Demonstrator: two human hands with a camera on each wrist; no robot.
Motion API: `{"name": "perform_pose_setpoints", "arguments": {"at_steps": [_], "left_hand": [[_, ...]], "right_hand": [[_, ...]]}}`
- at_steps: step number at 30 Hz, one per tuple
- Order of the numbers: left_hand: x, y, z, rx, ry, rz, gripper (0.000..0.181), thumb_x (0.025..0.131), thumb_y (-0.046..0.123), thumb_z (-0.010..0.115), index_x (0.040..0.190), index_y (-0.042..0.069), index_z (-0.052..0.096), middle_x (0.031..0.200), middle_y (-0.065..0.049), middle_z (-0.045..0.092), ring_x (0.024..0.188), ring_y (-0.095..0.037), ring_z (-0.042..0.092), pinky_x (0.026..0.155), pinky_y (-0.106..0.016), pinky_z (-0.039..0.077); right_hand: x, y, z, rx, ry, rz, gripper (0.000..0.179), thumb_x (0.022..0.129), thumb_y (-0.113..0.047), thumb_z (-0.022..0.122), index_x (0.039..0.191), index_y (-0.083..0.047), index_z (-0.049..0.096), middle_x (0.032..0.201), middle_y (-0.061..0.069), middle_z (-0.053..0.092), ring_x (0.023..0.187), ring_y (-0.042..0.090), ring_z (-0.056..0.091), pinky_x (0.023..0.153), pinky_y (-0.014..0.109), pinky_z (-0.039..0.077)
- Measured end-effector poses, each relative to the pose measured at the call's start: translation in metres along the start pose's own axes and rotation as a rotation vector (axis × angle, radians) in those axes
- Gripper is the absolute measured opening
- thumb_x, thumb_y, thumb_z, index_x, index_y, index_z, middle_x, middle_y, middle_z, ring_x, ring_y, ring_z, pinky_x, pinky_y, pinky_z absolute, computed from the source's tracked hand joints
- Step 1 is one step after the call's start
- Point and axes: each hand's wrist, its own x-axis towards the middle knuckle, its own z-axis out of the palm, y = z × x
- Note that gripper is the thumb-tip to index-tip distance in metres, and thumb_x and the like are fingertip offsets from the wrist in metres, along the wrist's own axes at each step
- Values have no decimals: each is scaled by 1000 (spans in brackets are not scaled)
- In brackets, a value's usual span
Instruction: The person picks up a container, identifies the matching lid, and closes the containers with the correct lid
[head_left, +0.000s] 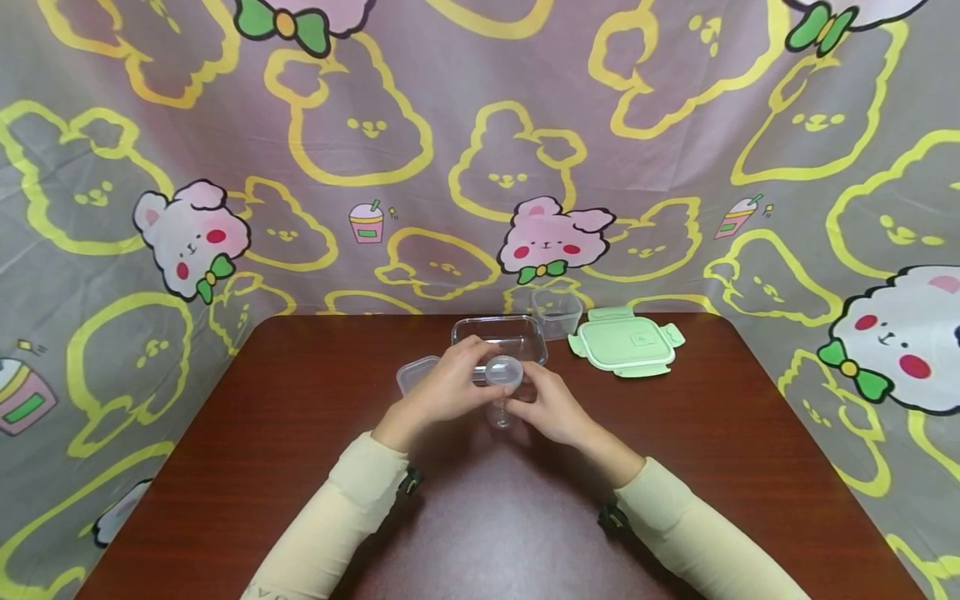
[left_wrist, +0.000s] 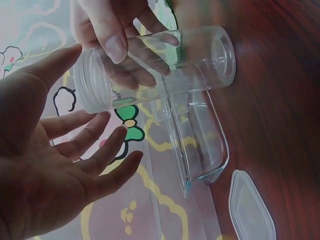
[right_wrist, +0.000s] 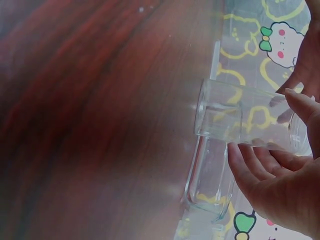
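Note:
A clear cylindrical jar (left_wrist: 200,57) with a clear round lid (head_left: 504,369) is held upright above the table in the head view. My left hand (head_left: 452,386) grips the lid, thumb on one side and fingertips on the other, its outer fingers spread apart. From the right, my right hand (head_left: 553,407) holds the jar's body between thumb and fingers. Through the transparent wall, the right hand's fingers show behind the jar in the left wrist view.
Behind the hands stands a rectangular glass container (head_left: 459,335). A clear plastic tub (head_left: 557,315) is beside it, then a light green lid (head_left: 626,344) with side flaps. A translucent lid (head_left: 415,372) lies left on the brown table (head_left: 300,417). Patterned cloth (head_left: 420,200) hangs around the table.

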Motion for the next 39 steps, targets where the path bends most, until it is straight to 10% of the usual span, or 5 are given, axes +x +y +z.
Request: {"name": "perform_pose_setpoints", "arguments": {"at_steps": [13,22,31,39], "left_hand": [[-2,0,-6,-50,-94,27,56,88,22,81,135,1,60,128,-14,62,115,-27,62,103,-44,50],[-1,1,0,8,5,-4,50,82,30,87,118,1,69,102,-8,65,93,-21,60,85,-37,52],[1,1,-9,-67,-80,-26,58,84,22,87,132,0,63,124,-12,68,112,-24,64,99,-42,53],[1,4,-3,23,-54,-70,55,83,33,86,125,4,66,111,-7,66,100,-21,61,89,-39,53]], "right_hand": [[0,0,-1,-60,7,-8,50,86,-15,83,129,0,63,117,11,70,107,23,68,96,44,53],[0,1,0,-10,-5,-1,50,84,-10,83,129,1,63,117,12,69,107,25,69,95,45,55],[1,2,-1,-74,15,-13,51,85,-16,83,129,-1,63,116,9,71,108,23,67,96,44,52],[1,1,0,-36,-5,-9,48,84,-8,81,128,-1,64,115,10,71,108,22,68,97,44,53]]}}
